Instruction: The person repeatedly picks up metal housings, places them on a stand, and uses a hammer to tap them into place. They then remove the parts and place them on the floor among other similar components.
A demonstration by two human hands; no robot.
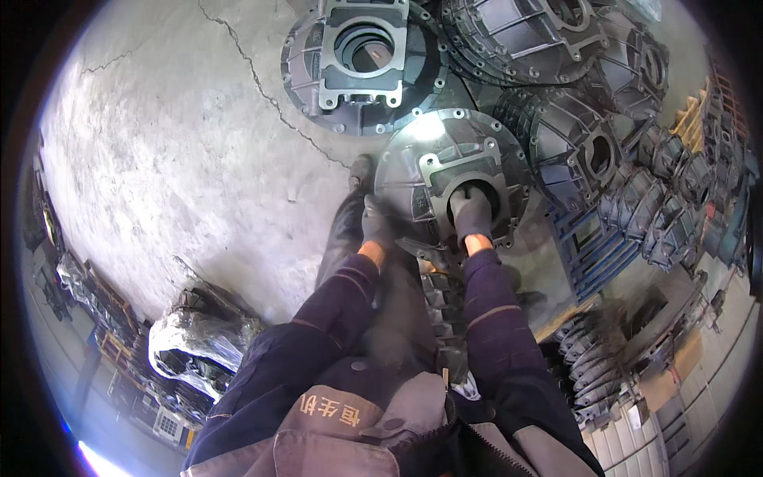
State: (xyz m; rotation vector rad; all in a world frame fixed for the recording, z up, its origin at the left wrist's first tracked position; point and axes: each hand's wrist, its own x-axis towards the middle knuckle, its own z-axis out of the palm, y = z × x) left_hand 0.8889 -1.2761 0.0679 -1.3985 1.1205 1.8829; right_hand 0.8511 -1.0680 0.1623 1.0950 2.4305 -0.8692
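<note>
A round cast-metal bell housing (405,171) with a bolt-holed flange and a raised square plate sits in front of my legs. My right hand (473,215), in a grey glove, reaches into its central bore, fingers bent over the near edge of the opening. The fingertips are hidden inside the hole. Beside the flange's left edge is my left hand (377,224), gloved too, with the thumb side upward. Its other fingers are hidden, and whether it touches the flange cannot be made out. Another housing (330,75) lies just beyond, its square plate facing up.
Stacked housings (517,44) stand at the far right, with another stack (568,143) nearer. A blue pallet (596,254) and smaller castings (644,203) lie to the right. Plastic-wrapped parts (195,342) are at the lower left. A crack (254,79) runs across the concrete floor (183,159).
</note>
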